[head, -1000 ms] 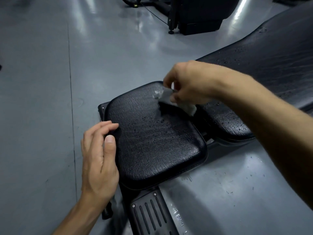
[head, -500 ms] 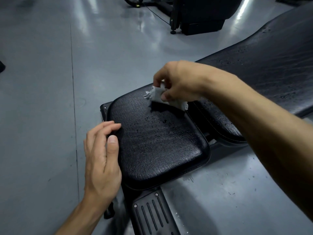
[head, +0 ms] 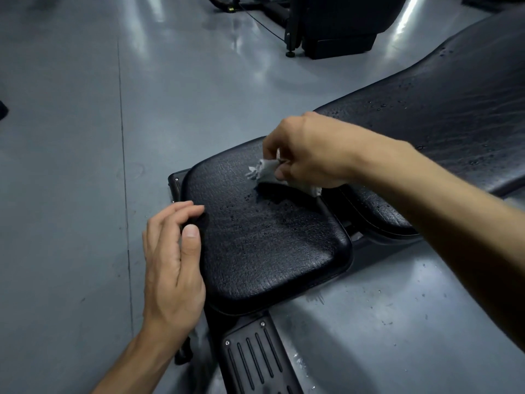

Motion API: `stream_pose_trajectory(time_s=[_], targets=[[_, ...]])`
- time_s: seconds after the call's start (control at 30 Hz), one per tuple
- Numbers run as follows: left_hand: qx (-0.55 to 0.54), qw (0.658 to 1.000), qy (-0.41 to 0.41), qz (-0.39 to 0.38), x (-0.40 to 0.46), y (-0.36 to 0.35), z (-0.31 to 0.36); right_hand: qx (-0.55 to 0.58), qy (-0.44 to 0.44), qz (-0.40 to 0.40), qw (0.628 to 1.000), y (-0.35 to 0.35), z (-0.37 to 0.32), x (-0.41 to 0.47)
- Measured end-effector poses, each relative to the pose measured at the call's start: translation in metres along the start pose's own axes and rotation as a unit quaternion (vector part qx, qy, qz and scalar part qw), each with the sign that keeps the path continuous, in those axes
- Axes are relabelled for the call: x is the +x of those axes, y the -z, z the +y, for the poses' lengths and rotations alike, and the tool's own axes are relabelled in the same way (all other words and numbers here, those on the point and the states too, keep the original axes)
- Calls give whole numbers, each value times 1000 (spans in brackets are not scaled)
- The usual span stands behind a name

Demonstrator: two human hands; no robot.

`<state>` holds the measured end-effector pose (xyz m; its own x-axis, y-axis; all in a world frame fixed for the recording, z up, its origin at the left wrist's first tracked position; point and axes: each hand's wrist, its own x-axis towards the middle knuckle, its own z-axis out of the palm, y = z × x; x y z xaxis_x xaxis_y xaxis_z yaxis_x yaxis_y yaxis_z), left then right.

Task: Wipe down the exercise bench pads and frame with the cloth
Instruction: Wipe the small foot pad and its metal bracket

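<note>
The right hand (head: 309, 152) reaches in from the right with its grip pinching a small grey cloth (head: 268, 173); the fingers and thumb are curled round the bunched fabric, and a frayed end sticks out to the left. The cloth sits on the far part of the black seat pad (head: 264, 237), near the edge that faces the long back pad (head: 440, 115). A narrow gap separates the two pads, and the cloth's right end lies just over that gap.

The left hand (head: 173, 260) rests against the seat pad's left edge, its grip spread and loose: the fingers (head: 181, 213) lie straight along the rim, the thumb touches the top surface, and nothing is held. Water droplets speckle the middle of the seat pad between the two hands, and more dot the back pad.

Below the seat pad's near rounded edge, a black ribbed frame plate (head: 255, 359) runs toward the bottom of the view. The grey floor (head: 71, 166) lies open to the left of the bench, crossed by one thin seam line. Another black machine (head: 335, 24) stands well apart at the top.
</note>
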<state>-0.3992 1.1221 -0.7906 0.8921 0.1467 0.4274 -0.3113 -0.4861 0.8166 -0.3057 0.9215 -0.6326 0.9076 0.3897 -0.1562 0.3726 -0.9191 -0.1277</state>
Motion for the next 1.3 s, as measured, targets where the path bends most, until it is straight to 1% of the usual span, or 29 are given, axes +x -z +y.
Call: stream_pose_trajectory(time_s=[0.1, 0.17, 0.23, 0.3, 0.37, 0.43, 0.57, 0.6, 0.63, 0.77, 0.8, 0.87, 0.97, 1.03, 1.1, 1.23, 1.3], targets=[[-3, 1000, -2, 2, 0, 0, 0, 13, 20, -91, 996, 6, 4, -21], [-5, 1000, -6, 3, 0, 0, -1, 13, 29, -111, 993, 8, 3, -30], [-8, 1000, -6, 3, 0, 0, -1, 4, 25, -82, 996, 6, 4, -24], [-7, 1000, -8, 3, 0, 0, -1, 6, 18, -18, 1000, 2, 8, -13], [-5, 1000, -12, 3, 1, 0, -1, 26, 27, 22, 999, -3, 14, -9], [-5, 1000, -13, 4, 1, 0, -2, 39, 48, 22, 998, -5, 18, -17], [-2, 1000, -11, 3, 1, 0, -3, 53, 81, -57, 994, -3, 19, -42], [-1, 1000, -11, 4, 1, 0, -3, 50, 81, -64, 993, -3, 20, -43], [-2, 1000, -12, 5, 1, 0, -3, 45, 77, -54, 995, -2, 20, -40], [-6, 1000, -14, 5, 1, 0, -3, 30, 65, 51, 996, -7, 26, -20], [-7, 1000, -14, 4, 1, 0, -3, 31, 72, 60, 995, -10, 28, -20], [-6, 1000, -13, 6, 1, 0, -2, 46, 96, 37, 994, -12, 31, -28], [-3, 1000, -10, 6, 0, -1, -3, 96, 136, -65, 984, -10, 30, -51], [-3, 1000, -5, 5, 0, -1, -4, 110, 141, -96, 979, -8, 29, -57], [-3, 1000, -4, 5, 0, -1, -4, 93, 139, -72, 983, -10, 30, -51], [-2, 1000, -7, 3, 0, -1, -4, 58, 106, 71, 990, -20, 28, -25], [-4, 1000, -8, 4, 0, -1, -4, 60, 102, 114, 986, -25, 27, -20]])
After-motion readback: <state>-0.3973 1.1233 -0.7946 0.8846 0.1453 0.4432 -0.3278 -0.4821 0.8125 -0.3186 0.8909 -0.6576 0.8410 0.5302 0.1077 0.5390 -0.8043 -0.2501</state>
